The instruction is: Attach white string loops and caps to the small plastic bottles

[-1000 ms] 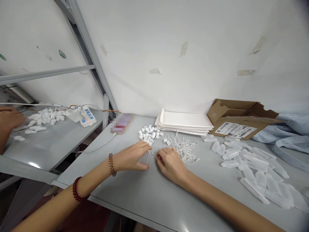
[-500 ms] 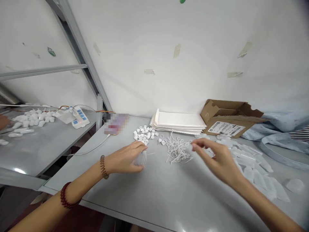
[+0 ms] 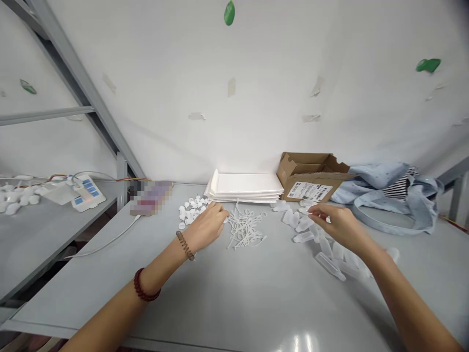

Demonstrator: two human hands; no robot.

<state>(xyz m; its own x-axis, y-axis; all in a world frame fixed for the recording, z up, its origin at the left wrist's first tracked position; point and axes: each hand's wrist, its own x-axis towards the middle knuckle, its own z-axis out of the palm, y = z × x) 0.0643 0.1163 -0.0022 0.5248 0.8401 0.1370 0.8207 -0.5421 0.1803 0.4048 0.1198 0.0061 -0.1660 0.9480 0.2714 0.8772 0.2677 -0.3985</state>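
My left hand (image 3: 209,226) is closed, its fingertips pinched on a small white plastic piece (image 3: 226,220) that is mostly hidden. It sits between a pile of small white plastic pieces (image 3: 189,211) and a tangle of white looped cords (image 3: 246,229). My right hand (image 3: 339,226) reaches over a spread of frosted, translucent plastic pieces (image 3: 330,264). Its thumb and fingers are pinched at the end of one translucent plastic piece (image 3: 304,211) near the cardboard box.
A stack of white envelopes (image 3: 245,186) and an open cardboard box (image 3: 311,178) stand against the wall. Light blue cloth (image 3: 388,195) lies at the right. At the left are a blurred-out device (image 3: 152,198) with a white cable and a neighbouring table (image 3: 44,244) holding more white pieces.
The view has swung right. My left hand has moved to the cords' left edge, and the clear item in it no longer shows. My right hand went from the cords to the translucent pieces.
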